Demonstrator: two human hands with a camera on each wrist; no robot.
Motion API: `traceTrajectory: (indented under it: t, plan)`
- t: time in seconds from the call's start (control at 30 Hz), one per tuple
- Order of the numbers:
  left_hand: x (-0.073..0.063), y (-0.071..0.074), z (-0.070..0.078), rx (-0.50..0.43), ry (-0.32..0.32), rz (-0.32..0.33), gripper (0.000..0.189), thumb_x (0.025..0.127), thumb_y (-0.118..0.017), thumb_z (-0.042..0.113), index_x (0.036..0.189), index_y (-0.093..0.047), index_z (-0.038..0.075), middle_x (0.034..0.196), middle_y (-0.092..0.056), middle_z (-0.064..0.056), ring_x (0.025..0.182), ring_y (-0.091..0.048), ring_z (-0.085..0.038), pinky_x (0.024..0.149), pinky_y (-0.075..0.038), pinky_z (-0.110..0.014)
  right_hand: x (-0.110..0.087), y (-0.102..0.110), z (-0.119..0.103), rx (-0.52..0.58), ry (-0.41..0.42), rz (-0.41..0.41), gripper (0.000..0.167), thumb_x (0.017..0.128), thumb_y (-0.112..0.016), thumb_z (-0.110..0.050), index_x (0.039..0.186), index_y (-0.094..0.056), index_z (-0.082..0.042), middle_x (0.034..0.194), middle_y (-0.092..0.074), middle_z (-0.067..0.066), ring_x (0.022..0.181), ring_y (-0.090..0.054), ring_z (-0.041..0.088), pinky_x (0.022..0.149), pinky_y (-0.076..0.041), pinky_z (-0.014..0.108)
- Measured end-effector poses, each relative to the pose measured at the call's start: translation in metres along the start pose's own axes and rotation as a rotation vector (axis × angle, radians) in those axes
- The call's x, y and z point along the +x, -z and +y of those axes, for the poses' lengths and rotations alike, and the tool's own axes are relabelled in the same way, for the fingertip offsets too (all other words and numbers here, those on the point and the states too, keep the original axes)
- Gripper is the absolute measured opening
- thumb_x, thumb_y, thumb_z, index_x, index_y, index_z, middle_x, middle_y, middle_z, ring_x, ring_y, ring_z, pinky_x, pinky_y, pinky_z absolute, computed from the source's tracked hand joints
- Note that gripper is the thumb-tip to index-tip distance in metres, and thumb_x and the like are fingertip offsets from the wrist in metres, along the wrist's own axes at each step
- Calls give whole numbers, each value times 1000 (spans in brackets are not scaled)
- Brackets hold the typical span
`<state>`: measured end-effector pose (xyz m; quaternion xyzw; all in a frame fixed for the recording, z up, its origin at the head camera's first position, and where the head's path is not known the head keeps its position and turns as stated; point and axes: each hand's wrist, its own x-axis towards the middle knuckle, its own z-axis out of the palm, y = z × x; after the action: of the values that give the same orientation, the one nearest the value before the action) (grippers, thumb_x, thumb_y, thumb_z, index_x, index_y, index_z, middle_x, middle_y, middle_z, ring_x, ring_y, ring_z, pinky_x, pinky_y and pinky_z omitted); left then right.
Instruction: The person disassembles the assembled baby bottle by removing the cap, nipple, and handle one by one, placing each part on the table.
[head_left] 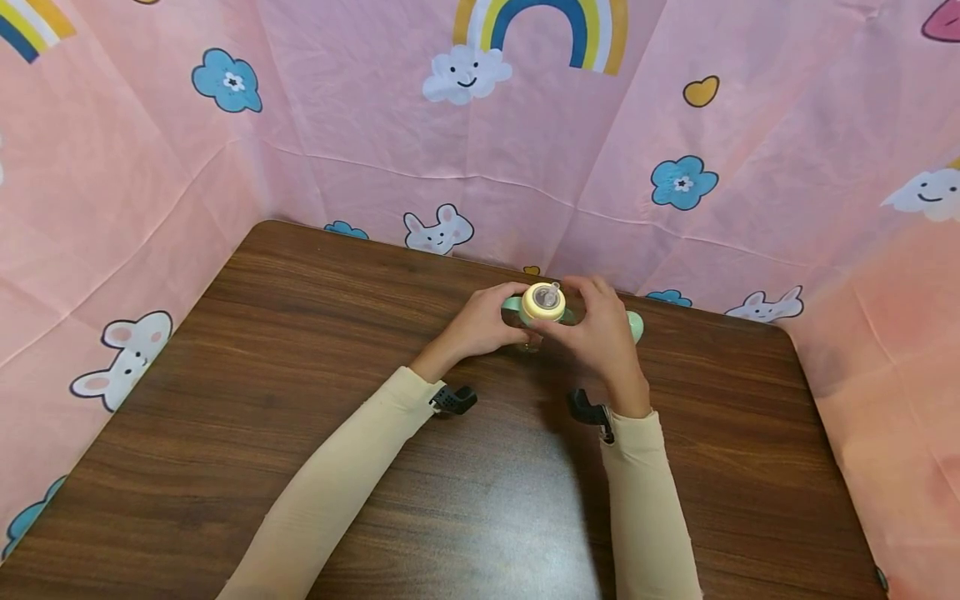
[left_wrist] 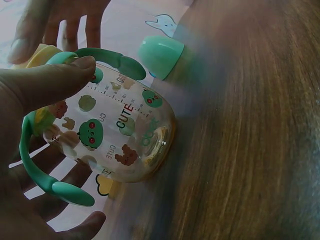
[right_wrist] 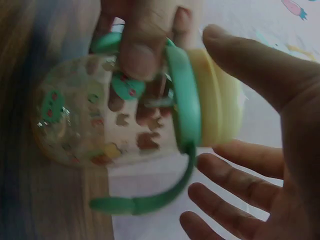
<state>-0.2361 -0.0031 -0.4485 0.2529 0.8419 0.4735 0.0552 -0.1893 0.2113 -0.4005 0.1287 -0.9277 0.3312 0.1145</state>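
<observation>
A clear baby bottle [left_wrist: 110, 125] with cartoon prints, green side handles and a yellow collar [head_left: 543, 302] stands upright at the far side of the table, its teat [head_left: 551, 294] on top. My left hand [head_left: 487, 321] grips the bottle's body just below the collar, thumb across the front in the left wrist view. Around the yellow collar is my right hand [head_left: 603, 329], its thumb on one side and forefinger on the other; the remaining fingers spread out behind. A green domed cap [left_wrist: 161, 56] lies just beyond the right hand, partly hidden by it in the head view.
The dark wooden table [head_left: 315, 350] ends close behind the bottle, where a pink patterned cloth [head_left: 360, 158] hangs. More of this cloth encloses the left and right sides. Each wrist wears a black camera mount.
</observation>
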Motion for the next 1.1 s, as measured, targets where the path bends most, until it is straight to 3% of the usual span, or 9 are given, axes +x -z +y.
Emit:
traceTrajectory:
  t: [0.2, 0.57, 0.83, 1.1]
  plan:
    - [-1, 0, 1, -7, -7, 1, 74, 87, -96, 22, 151, -63, 3, 148, -67, -13, 134, -62, -29, 115, -48, -44, 0, -10, -3, -31, 18, 32, 76, 79, -102, -37, 136, -70, 3, 123, -65, 19, 112, -61, 39, 96, -50, 56]
    - [0, 0, 1, 7, 0, 0, 76, 87, -96, 24, 152, -62, 4, 149, -66, -13, 137, -60, -30, 116, -46, -45, 0, -13, -7, -49, 20, 41, 74, 82, -100, -38, 135, -71, 4, 120, -65, 19, 108, -61, 38, 94, -51, 55]
    - [-2, -6, 7, -4, -26, 40, 83, 86, -95, 19, 158, -56, 7, 150, -63, -13, 138, -58, -30, 117, -45, -47, 0, -15, -6, -48, 26, 59, 71, 82, -99, -39, 132, -72, 4, 118, -65, 19, 108, -62, 38, 94, -51, 55]
    - [-3, -15, 8, 14, -30, 78, 74, 90, -89, 16, 156, -57, 3, 144, -66, -14, 132, -62, -31, 113, -50, -47, -1, -17, -7, -48, 40, 78, 70, 82, -100, -39, 130, -73, 5, 115, -65, 18, 103, -61, 37, 89, -51, 53]
